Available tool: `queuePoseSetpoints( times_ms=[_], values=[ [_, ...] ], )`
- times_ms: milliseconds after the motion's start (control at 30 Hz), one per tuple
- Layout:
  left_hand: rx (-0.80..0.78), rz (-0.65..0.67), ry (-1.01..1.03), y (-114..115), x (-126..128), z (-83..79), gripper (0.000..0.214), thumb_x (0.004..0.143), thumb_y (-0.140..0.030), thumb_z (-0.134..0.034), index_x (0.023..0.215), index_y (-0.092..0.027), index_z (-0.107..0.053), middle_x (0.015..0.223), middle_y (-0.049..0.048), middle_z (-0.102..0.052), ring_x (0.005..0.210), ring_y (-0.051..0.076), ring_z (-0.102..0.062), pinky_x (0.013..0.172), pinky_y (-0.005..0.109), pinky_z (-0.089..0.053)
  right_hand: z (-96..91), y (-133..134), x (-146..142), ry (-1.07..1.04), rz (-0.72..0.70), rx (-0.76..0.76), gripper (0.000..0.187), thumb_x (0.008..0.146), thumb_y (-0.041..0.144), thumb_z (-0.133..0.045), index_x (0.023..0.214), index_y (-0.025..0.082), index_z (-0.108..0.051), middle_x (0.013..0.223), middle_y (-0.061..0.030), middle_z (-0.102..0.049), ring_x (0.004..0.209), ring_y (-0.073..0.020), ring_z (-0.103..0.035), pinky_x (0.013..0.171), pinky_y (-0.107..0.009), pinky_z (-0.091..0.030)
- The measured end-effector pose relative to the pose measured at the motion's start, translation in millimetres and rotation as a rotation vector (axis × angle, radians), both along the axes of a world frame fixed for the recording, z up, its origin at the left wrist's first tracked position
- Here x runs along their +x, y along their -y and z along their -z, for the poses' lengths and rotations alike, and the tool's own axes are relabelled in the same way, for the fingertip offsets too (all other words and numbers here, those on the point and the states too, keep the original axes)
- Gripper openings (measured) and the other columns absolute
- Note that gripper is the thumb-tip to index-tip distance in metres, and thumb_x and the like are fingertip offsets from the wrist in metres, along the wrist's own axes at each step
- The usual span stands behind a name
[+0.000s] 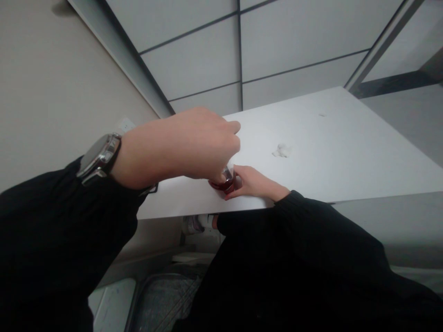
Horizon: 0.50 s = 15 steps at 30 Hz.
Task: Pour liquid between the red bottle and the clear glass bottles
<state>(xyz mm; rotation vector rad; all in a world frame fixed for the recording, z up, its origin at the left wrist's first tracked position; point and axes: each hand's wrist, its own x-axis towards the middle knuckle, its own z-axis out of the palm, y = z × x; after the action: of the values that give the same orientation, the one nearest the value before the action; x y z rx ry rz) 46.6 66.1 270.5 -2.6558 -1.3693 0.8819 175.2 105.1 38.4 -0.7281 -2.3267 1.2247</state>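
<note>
A small, glossy dark red container [221,185] stands near the front edge of the white table. My right hand [254,181] curves around its right side, thumb and fingers against it. Above it is my left hand [204,145], closed, its fingers pointing down into or at the top of the container. A shiny, clear or silvery piece [227,173] shows beside the left fingertips; its kind and most of its shape are hidden. The left hand covers much of the container, so its contents cannot be made out.
Crumpled white tissue [282,150] lies on the white table [346,161], with a small scrap [322,115] farther back. A dark-rimmed item [154,188] is partly hidden behind the left wrist. Panelled doors [194,64] stand behind the table. A chair seat [166,299] is below.
</note>
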Motion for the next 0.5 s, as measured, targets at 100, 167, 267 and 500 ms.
queuePoseSetpoints(
  times_ms=[100, 167, 267, 500],
  values=[
    [0.011, 0.017, -0.019, 0.2, -1.1, 0.1, 0.021, 0.082, -0.036, -0.073, 0.096, -0.023, -0.081, 0.099, 0.0097, -0.070, 0.088, 0.030, -0.068, 0.078, 0.041, -0.044, 0.4, -0.1, 0.1, -0.008, -0.003, -0.007, 0.085, 0.066, 0.040, -0.099, 0.141, 0.024, -0.063, 0.119, -0.0078, -0.079, 0.107, -0.0343, -0.074, 0.093, -0.042, -0.054],
    [0.013, -0.003, 0.007, -0.6, -5.0, 0.5, 0.025, 0.081, -0.041, -0.075, 0.099, -0.024, -0.082, 0.100, 0.0092, -0.070, 0.092, 0.031, -0.069, 0.080, 0.041, -0.045, 0.4, 0.0, 0.4, -0.021, -0.008, -0.021, 0.087, 0.067, 0.039, -0.099, 0.144, 0.025, -0.061, 0.122, -0.0079, -0.079, 0.110, -0.0344, -0.074, 0.094, -0.041, -0.054],
    [0.009, -0.063, 0.065, -1.3, -16.7, 1.5, 0.036, 0.082, -0.052, -0.075, 0.108, -0.029, -0.081, 0.104, 0.0077, -0.071, 0.096, 0.032, -0.070, 0.083, 0.039, -0.046, -0.5, 0.4, 1.3, -0.042, -0.017, -0.039, 0.089, 0.067, 0.039, -0.098, 0.146, 0.025, -0.060, 0.125, -0.0077, -0.079, 0.114, -0.0343, -0.074, 0.095, -0.041, -0.054],
    [0.061, -0.121, 0.166, 6.1, -57.4, 10.3, 0.067, 0.089, -0.066, -0.067, 0.147, -0.034, -0.064, 0.132, 0.0102, -0.069, 0.097, 0.028, -0.071, 0.076, 0.033, -0.048, 0.7, 0.0, 1.9, -0.069, -0.026, -0.051, 0.094, 0.068, 0.040, -0.098, 0.151, 0.029, -0.057, 0.133, -0.0081, -0.077, 0.121, -0.0347, -0.072, 0.102, -0.043, -0.053]
  ],
)
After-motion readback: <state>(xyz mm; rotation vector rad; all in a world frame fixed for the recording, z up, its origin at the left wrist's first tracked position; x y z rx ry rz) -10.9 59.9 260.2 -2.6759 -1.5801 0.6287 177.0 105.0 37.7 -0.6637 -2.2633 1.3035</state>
